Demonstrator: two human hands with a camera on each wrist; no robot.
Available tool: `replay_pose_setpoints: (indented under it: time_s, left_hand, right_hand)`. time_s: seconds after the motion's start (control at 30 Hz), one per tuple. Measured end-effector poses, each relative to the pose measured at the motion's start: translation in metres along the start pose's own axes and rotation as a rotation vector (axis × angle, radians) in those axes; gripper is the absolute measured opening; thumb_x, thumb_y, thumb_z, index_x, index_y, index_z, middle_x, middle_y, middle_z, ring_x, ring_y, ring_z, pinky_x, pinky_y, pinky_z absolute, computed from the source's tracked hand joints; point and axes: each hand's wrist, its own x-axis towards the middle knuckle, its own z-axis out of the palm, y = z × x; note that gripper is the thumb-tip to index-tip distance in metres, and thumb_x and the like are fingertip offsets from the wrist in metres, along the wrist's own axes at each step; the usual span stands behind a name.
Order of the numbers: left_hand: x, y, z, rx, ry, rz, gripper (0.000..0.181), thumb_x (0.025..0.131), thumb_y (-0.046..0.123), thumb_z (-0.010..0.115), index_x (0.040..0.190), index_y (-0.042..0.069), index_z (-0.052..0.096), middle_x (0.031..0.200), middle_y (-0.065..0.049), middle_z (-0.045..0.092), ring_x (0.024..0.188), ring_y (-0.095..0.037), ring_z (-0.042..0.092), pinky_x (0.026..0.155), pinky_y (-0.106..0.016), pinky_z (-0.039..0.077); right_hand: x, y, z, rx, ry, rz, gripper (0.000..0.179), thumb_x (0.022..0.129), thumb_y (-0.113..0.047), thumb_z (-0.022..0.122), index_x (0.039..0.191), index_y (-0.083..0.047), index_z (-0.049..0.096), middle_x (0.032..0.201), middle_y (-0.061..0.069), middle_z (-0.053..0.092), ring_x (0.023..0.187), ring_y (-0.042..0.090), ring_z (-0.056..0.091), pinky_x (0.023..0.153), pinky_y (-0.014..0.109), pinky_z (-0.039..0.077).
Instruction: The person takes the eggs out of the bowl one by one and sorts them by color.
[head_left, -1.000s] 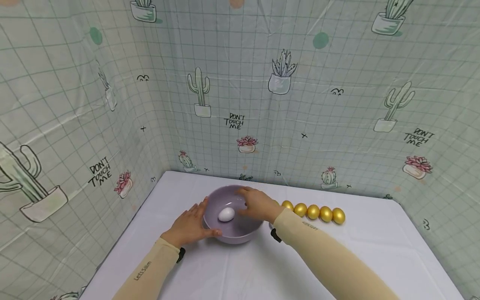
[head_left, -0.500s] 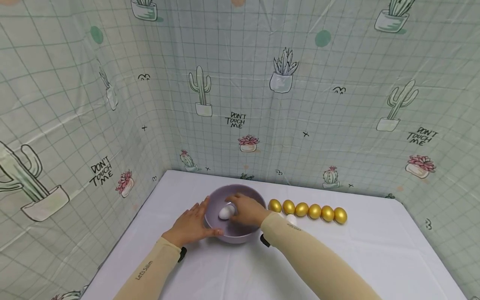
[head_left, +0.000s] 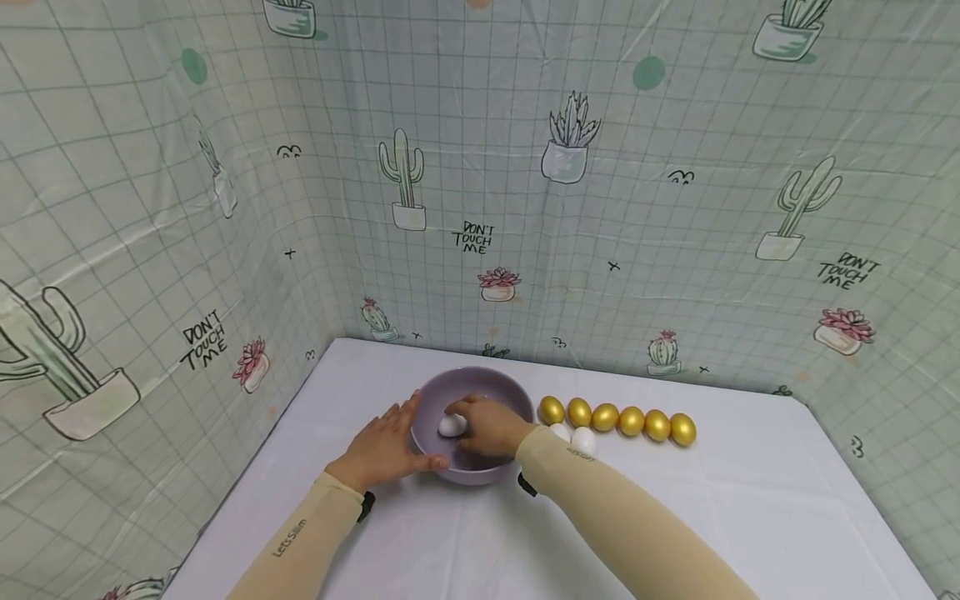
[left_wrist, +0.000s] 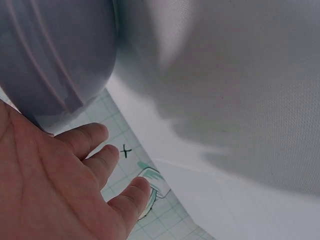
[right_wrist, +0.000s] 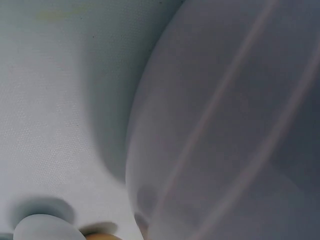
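In the head view a purple bowl (head_left: 506, 387) stands on the white-covered table, with a white egg (head_left: 452, 426) inside. My left hand (head_left: 381, 450) lies spread against the bowl's left side, thumb at the near rim, fingers mostly straight. The left wrist view has these fingers (left_wrist: 92, 140) beside the bowl's outer wall (left_wrist: 60, 55). My right hand (head_left: 491, 427) reaches down into the bowl and pinches the egg between its fingers and thumb. Only the bowl's outside (right_wrist: 215, 125) fills the right wrist view, so the right fingers are hidden there.
A row of several gold eggs (head_left: 605, 417) lies right of the bowl. Before its left end are white eggs (head_left: 582, 441), partly covered by the right sleeve (head_left: 600, 492). A cactus-print curtain (head_left: 480, 183) hangs behind and beside the white tablecloth (head_left: 750, 500).
My right hand has moved down and left inside the bowl onto the white egg and now pinches it. White eggs behind the right sleeve have come into view. The left hand keeps its place.
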Motion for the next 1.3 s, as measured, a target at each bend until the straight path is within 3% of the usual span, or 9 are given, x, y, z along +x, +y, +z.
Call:
replay_pose_setpoints:
  time_s: [0.53, 1.1, 1.3]
  left_hand:
    - [0.0012, -0.0016, 0.0020, 0.008, 0.010, -0.005, 0.125, 0.075, 0.077, 0.067, 0.159, 0.002, 0.014, 0.157, -0.021, 0.031, 0.143, -0.041, 0.029, 0.112, -0.057, 0.027]
    - [-0.0002, -0.0002, 0.0002, -0.009, 0.010, 0.001, 0.125, 0.075, 0.077, 0.067, 0.159, 0.001, 0.015, 0.158, -0.021, 0.031, 0.143, -0.042, 0.030, 0.111, -0.058, 0.027]
    - [0.0005, -0.0017, 0.0011, 0.003, 0.018, 0.013, 0.124, 0.075, 0.076, 0.068, 0.159, 0.001, 0.015, 0.158, -0.021, 0.031, 0.142, -0.043, 0.031, 0.111, -0.058, 0.029]
  right_hand:
    - [-0.0002, -0.0027, 0.0059, -0.023, 0.024, 0.001, 0.034, 0.085, -0.022, 0.080, 0.114, -0.013, 0.065, 0.108, 0.002, 0.068, 0.100, 0.017, 0.063, 0.091, 0.033, 0.049]
    - [-0.0015, -0.0034, 0.0085, -0.090, -0.001, 0.032, 0.035, 0.088, -0.026, 0.077, 0.121, -0.018, 0.068, 0.123, 0.002, 0.067, 0.113, 0.018, 0.062, 0.098, 0.035, 0.048]
    - [-0.0004, -0.0047, 0.0084, -0.114, -0.006, 0.025, 0.036, 0.086, -0.027, 0.079, 0.119, -0.019, 0.067, 0.120, 0.002, 0.067, 0.107, 0.017, 0.063, 0.092, 0.034, 0.050]
